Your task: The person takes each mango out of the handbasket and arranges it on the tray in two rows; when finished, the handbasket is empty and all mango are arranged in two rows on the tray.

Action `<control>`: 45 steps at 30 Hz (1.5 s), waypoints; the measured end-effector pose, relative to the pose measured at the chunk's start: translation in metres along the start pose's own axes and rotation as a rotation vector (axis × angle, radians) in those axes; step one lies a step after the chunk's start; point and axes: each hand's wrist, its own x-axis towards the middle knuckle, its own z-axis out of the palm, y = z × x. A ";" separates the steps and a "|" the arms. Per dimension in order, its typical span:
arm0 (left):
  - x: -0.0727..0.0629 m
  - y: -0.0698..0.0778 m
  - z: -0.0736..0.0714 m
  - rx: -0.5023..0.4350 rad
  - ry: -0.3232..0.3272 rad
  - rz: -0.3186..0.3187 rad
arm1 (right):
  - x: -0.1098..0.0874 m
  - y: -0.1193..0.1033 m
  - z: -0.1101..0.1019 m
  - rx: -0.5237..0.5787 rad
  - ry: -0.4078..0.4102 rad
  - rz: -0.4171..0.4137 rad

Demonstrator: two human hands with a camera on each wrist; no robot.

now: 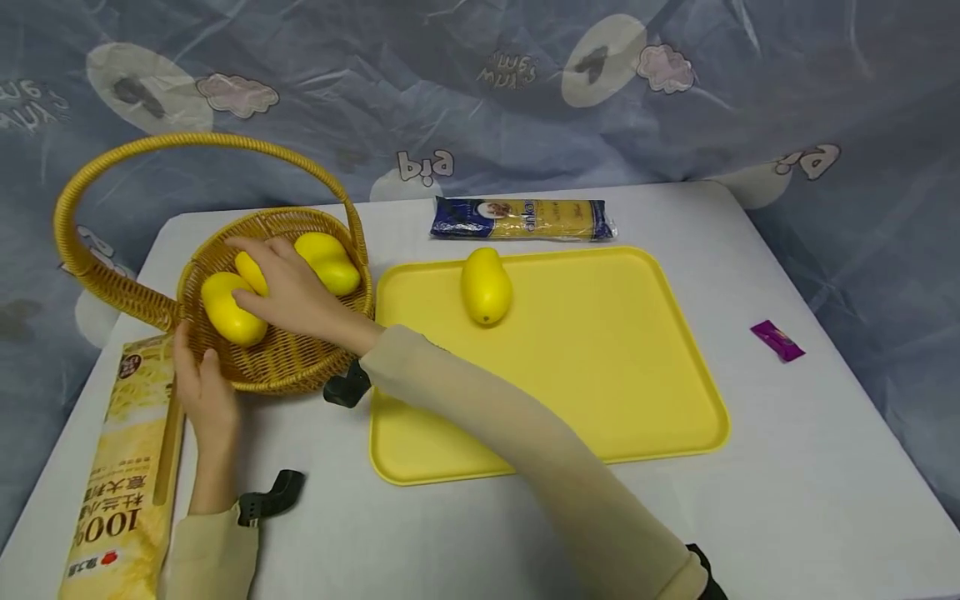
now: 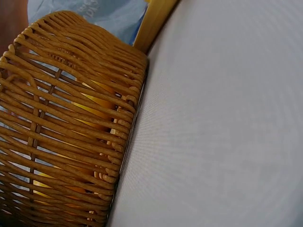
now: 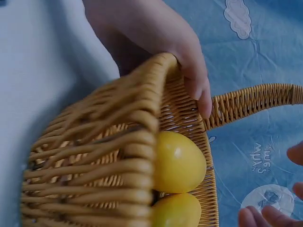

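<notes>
My left hand (image 1: 208, 402) grips the near-left rim of a wicker basket (image 1: 294, 357), close to the foot of its tall handle (image 1: 202, 140). In the right wrist view, that hand's fingers (image 3: 194, 78) curl over the rim. Reaching over the basket under the handle is my right hand (image 1: 288, 287), thumb and fingers spread, with nothing between them. Yellow mangoes lie inside: one at the left (image 1: 232, 310), one at the right (image 1: 328, 263), and a middle mango (image 1: 250, 271) partly hidden by the right hand. The left wrist view shows the basket's woven side (image 2: 71, 127).
A yellow tray (image 1: 600, 367) right of the basket bears another mango (image 1: 486, 286). Behind the tray lies a blue-and-yellow pasta packet (image 1: 525, 219). A long yellow food bag (image 1: 120, 467) lies along the left edge. A small purple wrapper (image 1: 777, 340) is at the right.
</notes>
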 end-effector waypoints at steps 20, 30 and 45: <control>0.002 -0.004 0.001 0.005 0.036 0.007 | 0.049 0.012 0.053 -0.083 -0.310 0.063; 0.000 -0.003 0.003 0.002 0.038 0.035 | 0.040 0.022 0.070 0.036 -0.320 0.087; 0.002 -0.004 0.004 0.003 0.038 0.042 | 0.043 0.023 0.071 -0.005 -0.349 0.044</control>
